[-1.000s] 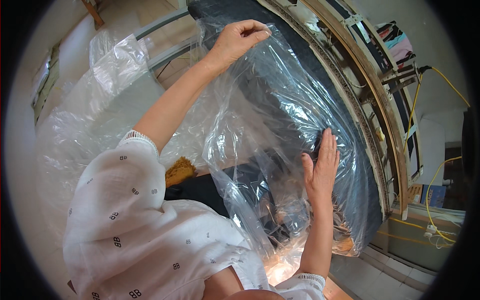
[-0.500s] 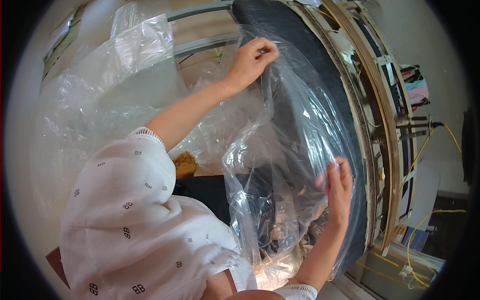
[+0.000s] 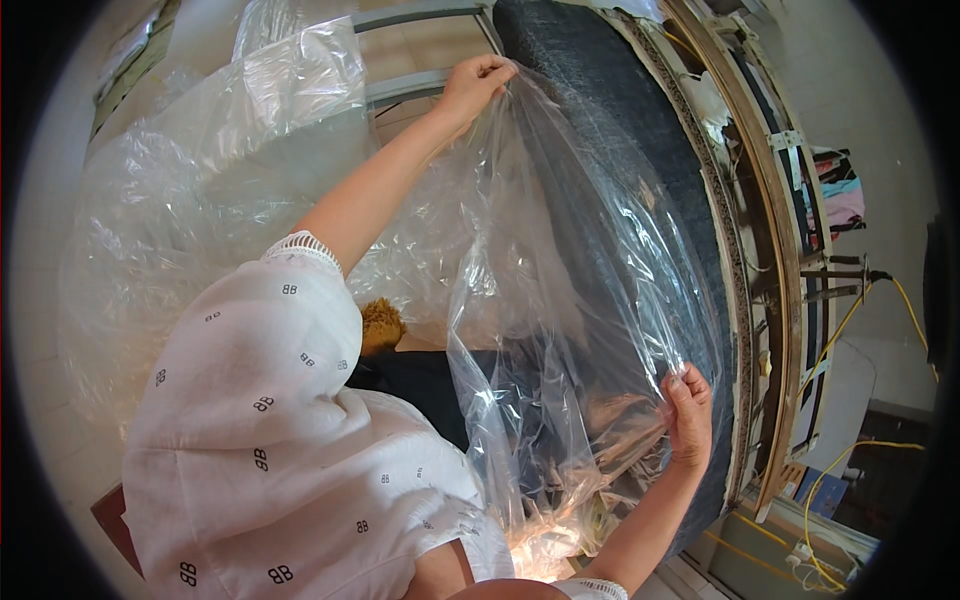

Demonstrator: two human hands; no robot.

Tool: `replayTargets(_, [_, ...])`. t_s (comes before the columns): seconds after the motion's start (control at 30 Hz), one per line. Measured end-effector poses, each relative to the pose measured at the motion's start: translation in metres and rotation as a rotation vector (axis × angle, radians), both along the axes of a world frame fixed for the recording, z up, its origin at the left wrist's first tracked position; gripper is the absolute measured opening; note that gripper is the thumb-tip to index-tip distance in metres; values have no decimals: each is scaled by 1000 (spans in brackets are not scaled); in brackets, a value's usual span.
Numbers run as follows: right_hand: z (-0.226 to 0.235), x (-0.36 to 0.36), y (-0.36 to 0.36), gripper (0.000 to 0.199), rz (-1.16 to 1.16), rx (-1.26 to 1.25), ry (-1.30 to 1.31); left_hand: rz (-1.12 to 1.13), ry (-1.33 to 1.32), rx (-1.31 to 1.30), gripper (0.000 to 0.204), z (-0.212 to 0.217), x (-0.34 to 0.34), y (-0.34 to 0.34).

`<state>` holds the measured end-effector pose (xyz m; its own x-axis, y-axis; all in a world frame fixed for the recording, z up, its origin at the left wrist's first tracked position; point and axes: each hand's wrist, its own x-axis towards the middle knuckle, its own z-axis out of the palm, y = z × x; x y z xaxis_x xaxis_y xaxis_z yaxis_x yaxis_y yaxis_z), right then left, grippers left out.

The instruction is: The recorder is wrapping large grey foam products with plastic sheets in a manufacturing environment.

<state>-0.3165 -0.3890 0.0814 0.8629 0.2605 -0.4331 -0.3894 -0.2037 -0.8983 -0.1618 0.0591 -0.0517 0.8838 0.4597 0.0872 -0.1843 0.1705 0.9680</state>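
A clear plastic sheet (image 3: 585,230) is stretched between my two hands, over the dark edge of a long padded surface (image 3: 610,80). At the far end my left hand (image 3: 474,90) pinches the sheet's upper corner between fingertips and thumb. Lower down on the right, my right hand (image 3: 690,412) grips the sheet's edge, its fingers closed. Between the hands the film hangs in shiny creases and falls toward my lap, with my dark trousers showing through it.
More crumpled clear plastic (image 3: 210,180) spreads out on the left. A brown fluffy thing (image 3: 380,325) lies by my trousers. Along the right runs a frame with a wooden rail (image 3: 765,230). A yellow cable (image 3: 838,340) hangs beyond it, near colored cloth (image 3: 843,195).
My left hand has moved up and to the left with the sheet. My right hand has moved down and closed on its edge. The film between them is pulled straighter.
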Motion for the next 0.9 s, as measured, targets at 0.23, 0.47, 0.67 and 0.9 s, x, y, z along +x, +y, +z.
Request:
replayTargets(0.23, [11, -46, -21, 20, -64, -19, 1, 237, -132, 430, 19, 5, 58, -2])
replayTargets(0.47, [-60, -160, -68, 30, 582, -200, 614, 392, -247, 1531, 41, 13, 193, 174])
replayTargets(0.67, [-32, -280, -144, 26, -197, -399, 489, 215, -26, 1558, 38, 18, 233, 93])
replayTargets(0.9, [15, -255, -139, 23, -462, -216, 195, 168, 152, 1563, 42, 24, 235, 88])
